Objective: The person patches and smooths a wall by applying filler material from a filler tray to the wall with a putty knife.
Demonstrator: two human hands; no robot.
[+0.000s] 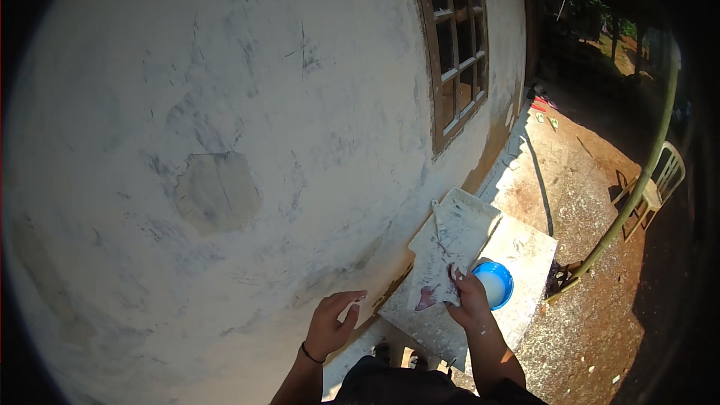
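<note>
A: Biggest first, what's there?

B: Wall [337, 105], pale and scuffed with grey marks, filling the left and middle of the view; then sunlit ground [577, 202] off to the right

A: Next size down?

B: Window [460, 45], brown frame, small panes, set in the wall; below it a low, spattered surface [525, 247], standing close to the wall; pale chair [652, 195] at far right, well apart

A: On the surface?

B: Shallow off-white tray [465, 221], smeared inside; blue bucket [493, 285] just beside the right hand, cloudy whitish liquid in it

A: Hands?

B: Left hand [335, 322] near the wall, fingers curved and parted from the thumb, nothing grasped, white smears at the tips; right hand [471, 304] over the surface, fingers closed on a pale smeared piece [448, 292]

A: Cloth or plastic?

B: Cannot tell; it sits between tray and bucket, dark and pinkish stains about it
</note>
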